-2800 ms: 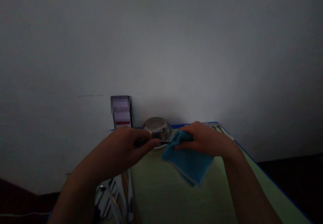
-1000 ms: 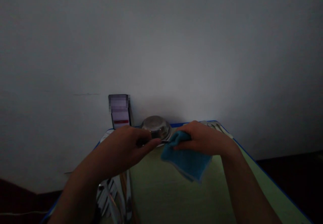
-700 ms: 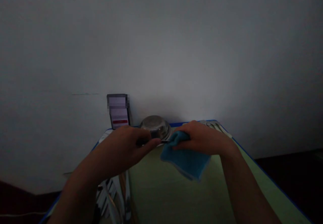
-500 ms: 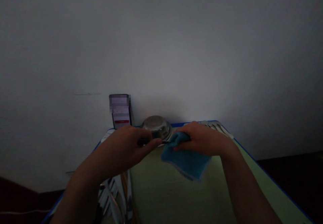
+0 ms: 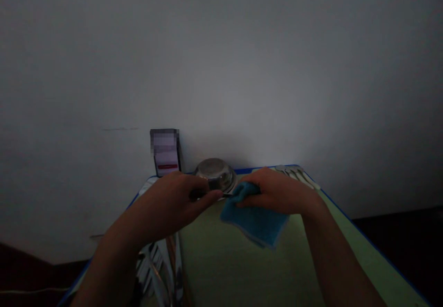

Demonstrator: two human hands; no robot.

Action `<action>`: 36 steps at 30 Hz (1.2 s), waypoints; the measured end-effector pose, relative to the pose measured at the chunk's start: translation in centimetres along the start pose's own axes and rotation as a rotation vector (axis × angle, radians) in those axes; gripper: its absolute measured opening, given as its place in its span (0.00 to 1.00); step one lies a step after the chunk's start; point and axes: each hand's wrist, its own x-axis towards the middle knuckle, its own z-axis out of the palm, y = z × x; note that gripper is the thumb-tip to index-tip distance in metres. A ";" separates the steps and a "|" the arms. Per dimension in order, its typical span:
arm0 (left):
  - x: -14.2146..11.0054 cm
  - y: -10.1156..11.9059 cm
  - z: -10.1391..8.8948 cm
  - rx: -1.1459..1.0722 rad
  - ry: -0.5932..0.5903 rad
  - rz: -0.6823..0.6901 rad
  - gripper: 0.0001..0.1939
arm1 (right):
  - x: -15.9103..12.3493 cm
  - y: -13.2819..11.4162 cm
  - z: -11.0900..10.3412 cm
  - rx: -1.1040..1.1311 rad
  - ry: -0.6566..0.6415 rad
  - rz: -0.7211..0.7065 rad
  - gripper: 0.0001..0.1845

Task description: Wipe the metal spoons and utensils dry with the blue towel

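Left of centre, my left hand [image 5: 183,196] is closed, with thumb and fingers pinching a thin dark utensil [image 5: 226,195]. Only a short stretch of it shows between the hands, so its kind cannot be told. My right hand [image 5: 273,189] grips a blue cloth [image 5: 259,219], which is bunched around the utensil's other end. The cloth's lower part hangs loose over the green tabletop [image 5: 242,270]. Just behind the hands sits an upside-down metal bowl [image 5: 215,173].
A phone [image 5: 166,152] leans on the wall at the back left. Several metal utensils [image 5: 157,270] lie at the left, partly behind my left arm. More pale-handled cutlery [image 5: 301,175] lies at the back right corner. The table has a blue edge [image 5: 377,247].
Almost nothing differs. Both hands keep their hold on the cloth and utensil, with only a very slight shift.
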 end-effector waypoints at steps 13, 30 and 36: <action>0.2 0.2 -0.1 0.032 -0.002 0.008 0.22 | -0.1 0.0 0.1 -0.003 0.010 -0.021 0.12; 0.3 0.3 0.0 0.015 -0.008 0.016 0.22 | 0.0 0.1 0.0 0.014 -0.010 -0.014 0.12; -0.1 -0.9 -0.6 -0.056 -0.060 0.002 0.22 | 0.3 -0.4 0.2 0.026 0.003 -0.028 0.13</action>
